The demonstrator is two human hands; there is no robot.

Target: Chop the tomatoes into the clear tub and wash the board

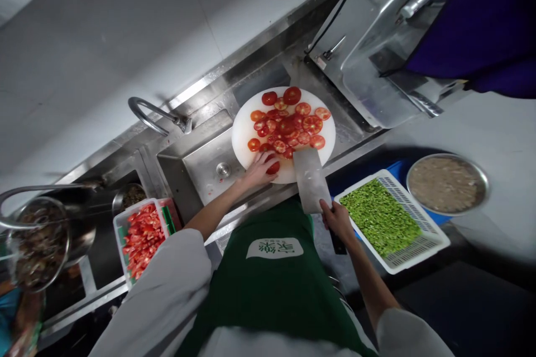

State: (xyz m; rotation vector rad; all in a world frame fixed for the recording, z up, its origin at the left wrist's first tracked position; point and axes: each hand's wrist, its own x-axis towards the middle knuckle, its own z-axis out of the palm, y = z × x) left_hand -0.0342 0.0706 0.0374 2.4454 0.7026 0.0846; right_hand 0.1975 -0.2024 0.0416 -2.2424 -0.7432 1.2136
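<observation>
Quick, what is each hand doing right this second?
Left hand: fingers curled on a tomato at the edge of the cutting board.
Right hand: grip closed on the cleaver handle.

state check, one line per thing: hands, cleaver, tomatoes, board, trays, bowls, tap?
left hand: closed on a tomato piece at the board's near edge
right hand: gripping the cleaver, blade flat over the board edge
cutting board: covered in tomato slices
white tray: holds chopped green vegetable
clear tray: full of cut tomato
metal bowl: filled
tap: no water visible
</observation>
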